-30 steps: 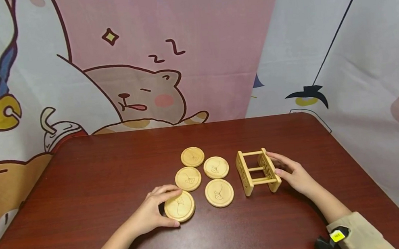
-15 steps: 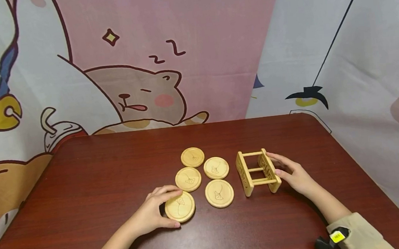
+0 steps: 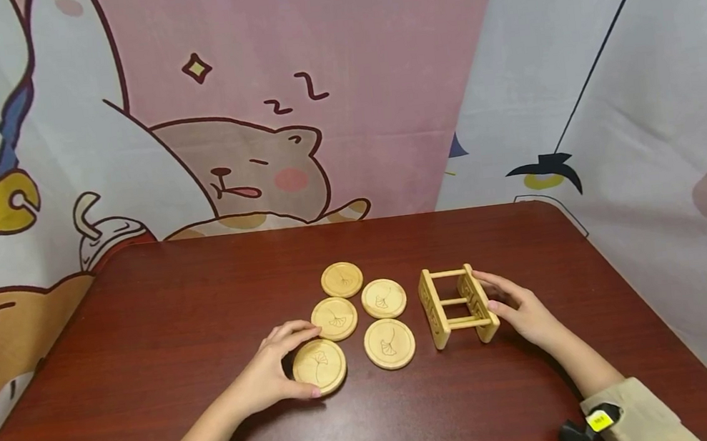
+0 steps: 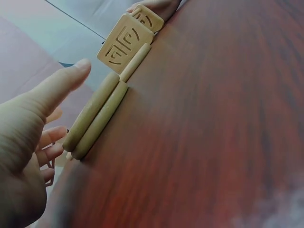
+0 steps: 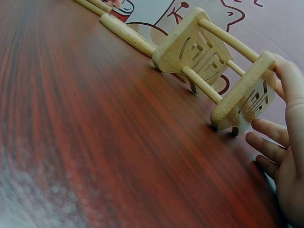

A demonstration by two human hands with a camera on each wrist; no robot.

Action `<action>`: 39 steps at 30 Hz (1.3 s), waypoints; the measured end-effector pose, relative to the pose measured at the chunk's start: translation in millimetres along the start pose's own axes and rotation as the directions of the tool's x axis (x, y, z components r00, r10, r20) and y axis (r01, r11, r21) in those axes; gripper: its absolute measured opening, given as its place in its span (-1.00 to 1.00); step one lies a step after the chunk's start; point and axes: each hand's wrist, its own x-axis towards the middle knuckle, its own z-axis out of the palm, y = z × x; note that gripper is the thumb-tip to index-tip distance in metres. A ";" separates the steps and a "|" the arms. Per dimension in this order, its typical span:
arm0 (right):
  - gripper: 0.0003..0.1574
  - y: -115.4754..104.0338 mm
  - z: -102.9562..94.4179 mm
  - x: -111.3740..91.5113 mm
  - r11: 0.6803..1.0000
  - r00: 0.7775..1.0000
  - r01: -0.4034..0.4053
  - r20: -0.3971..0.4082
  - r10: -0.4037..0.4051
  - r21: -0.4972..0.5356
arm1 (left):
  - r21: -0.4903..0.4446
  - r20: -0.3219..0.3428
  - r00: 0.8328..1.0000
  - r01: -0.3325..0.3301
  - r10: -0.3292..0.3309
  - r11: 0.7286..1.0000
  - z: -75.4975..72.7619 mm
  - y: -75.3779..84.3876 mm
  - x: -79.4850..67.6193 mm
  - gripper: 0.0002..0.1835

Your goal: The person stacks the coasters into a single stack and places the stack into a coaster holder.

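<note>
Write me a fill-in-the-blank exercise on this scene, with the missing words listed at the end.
1. In the head view, the tops of exactly ____ wooden discs show.
2. In that view, the wooden rack stands to the ____ of the discs.
3. Beside the right hand, the rack shows ____ slotted side panels.
4. The table is reddish-____.

Missing words: five; right; two; brown.

Taking the near-right disc [image 3: 389, 344] as the dial's centre, fingers could pass over the table [image 3: 376, 434] at 6 o'clock; at 3 o'clock a narrow lane separates it from the rack [image 3: 455, 302], with the right hand [image 3: 530, 315] beyond; a second disc [image 3: 384, 298] sits just beside at 12, a third disc [image 3: 334, 319] obstructs 10, and the left hand [image 3: 269, 373] bars 9
</note>
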 end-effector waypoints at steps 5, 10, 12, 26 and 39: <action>-0.37 -0.5 -0.5 -0.3 1.000 1.000 -0.006 -0.010 0.006 -0.013 | 0.026 -0.026 0.999 -0.024 0.024 0.999 1.7 6.8 6.2 -0.05; -0.38 -0.3 -1.1 -1.2 1.000 1.000 -0.007 -0.023 0.007 -0.027 | 0.029 -0.025 0.999 -0.033 0.034 0.999 5.2 17.0 13.8 -0.07; -0.38 0.0 -1.3 -1.7 1.000 1.000 -0.005 -0.025 0.005 -0.030 | 0.032 -0.025 0.999 -0.039 0.040 0.999 6.9 20.8 16.8 -0.06; -0.37 2.2 0.5 -1.9 1.000 0.999 0.013 -0.030 -0.014 -0.019 | 0.084 0.038 0.996 -0.083 0.080 0.993 29.2 43.2 43.4 -0.06; -0.38 2.2 0.1 0.7 0.999 0.999 0.042 -0.030 -0.042 -0.010 | 0.145 0.112 0.991 -0.091 0.075 0.985 41.2 58.2 62.5 -0.05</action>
